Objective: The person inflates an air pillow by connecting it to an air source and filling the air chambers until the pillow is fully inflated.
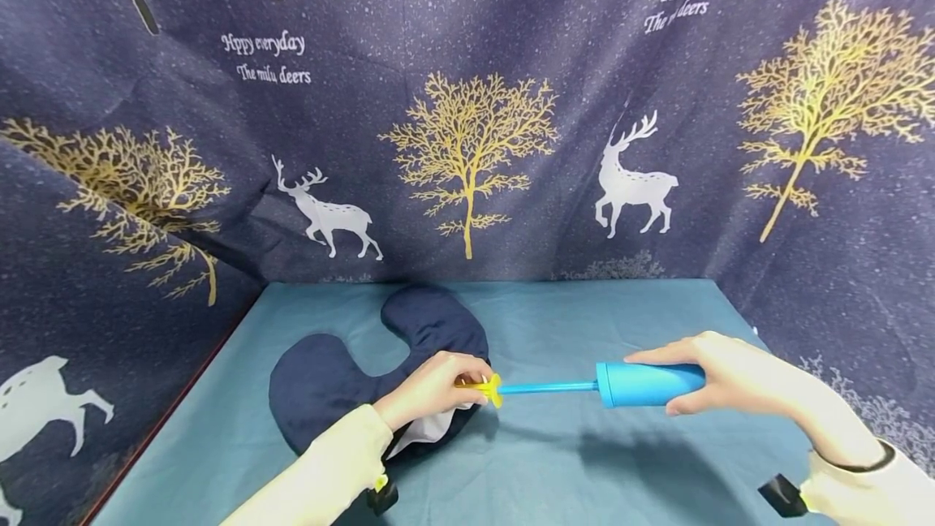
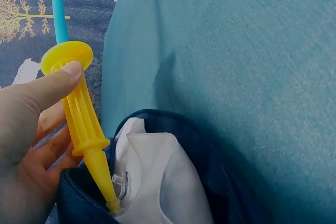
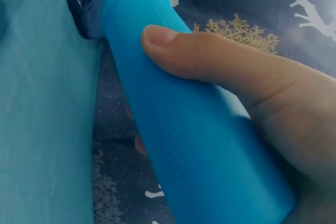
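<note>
A hand air pump is stretched out between my hands, its blue rod (image 1: 548,387) showing between the blue barrel and the yellow end. My right hand (image 1: 738,376) is wrapped around the blue pump barrel (image 3: 178,119), thumb on top. With thumb and fingers, my left hand (image 1: 441,384) holds the yellow ribbed handle (image 2: 81,108). The tapered yellow nozzle (image 2: 100,174) sits at a clear valve (image 2: 119,187) on a white inner bladder (image 2: 163,171). That bladder pokes from the unzipped opening of a navy U-shaped neck pillow (image 1: 314,384).
The pillow lies on a teal cloth-covered table (image 1: 555,323). Behind and at the sides hangs a dark blue curtain (image 1: 511,39) printed with deer and golden trees. A black wrist strap piece (image 1: 783,496) shows by the right sleeve.
</note>
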A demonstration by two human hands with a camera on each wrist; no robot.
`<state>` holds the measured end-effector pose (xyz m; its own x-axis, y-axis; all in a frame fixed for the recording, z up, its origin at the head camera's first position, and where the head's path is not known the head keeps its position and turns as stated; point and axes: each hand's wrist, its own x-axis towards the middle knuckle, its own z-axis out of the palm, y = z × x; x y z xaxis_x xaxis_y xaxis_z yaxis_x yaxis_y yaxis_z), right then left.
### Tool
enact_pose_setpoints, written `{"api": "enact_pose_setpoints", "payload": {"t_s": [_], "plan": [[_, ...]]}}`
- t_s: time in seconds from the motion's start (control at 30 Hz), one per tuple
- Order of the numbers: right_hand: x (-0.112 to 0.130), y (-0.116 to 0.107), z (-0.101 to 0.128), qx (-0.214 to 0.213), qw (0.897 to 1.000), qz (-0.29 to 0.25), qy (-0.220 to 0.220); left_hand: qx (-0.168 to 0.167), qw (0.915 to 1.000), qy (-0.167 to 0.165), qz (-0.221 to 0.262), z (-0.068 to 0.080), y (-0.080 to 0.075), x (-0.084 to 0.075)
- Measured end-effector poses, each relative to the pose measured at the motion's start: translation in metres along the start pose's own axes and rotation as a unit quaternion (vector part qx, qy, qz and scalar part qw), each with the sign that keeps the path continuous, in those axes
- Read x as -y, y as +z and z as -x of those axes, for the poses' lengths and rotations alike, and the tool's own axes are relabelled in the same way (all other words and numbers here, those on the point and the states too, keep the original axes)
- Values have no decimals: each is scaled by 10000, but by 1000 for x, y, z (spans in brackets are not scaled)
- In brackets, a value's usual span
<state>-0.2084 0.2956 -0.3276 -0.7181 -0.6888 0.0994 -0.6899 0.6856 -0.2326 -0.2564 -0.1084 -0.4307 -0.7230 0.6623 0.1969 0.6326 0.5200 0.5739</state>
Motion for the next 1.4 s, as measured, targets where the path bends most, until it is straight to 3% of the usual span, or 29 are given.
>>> {"api": "enact_pose_setpoints", "payload": {"t_s": [0.27,0.7,0.83,1.4], "plan": [[3,12,-13,-86,9997,194,152,-70,9998,-178,-59,-1,2,-1],[23,32,-40,-382,9939,989,-298,-98,9995,-277,92,-1,3,-1],[30,37,-49,-358,9923,1157,-248,-144,9996,-256,29,-1,4,0],[55,65,-87,-178,9911,1275,-341,-232,9992,-316,-77,-1,7,0]]}}
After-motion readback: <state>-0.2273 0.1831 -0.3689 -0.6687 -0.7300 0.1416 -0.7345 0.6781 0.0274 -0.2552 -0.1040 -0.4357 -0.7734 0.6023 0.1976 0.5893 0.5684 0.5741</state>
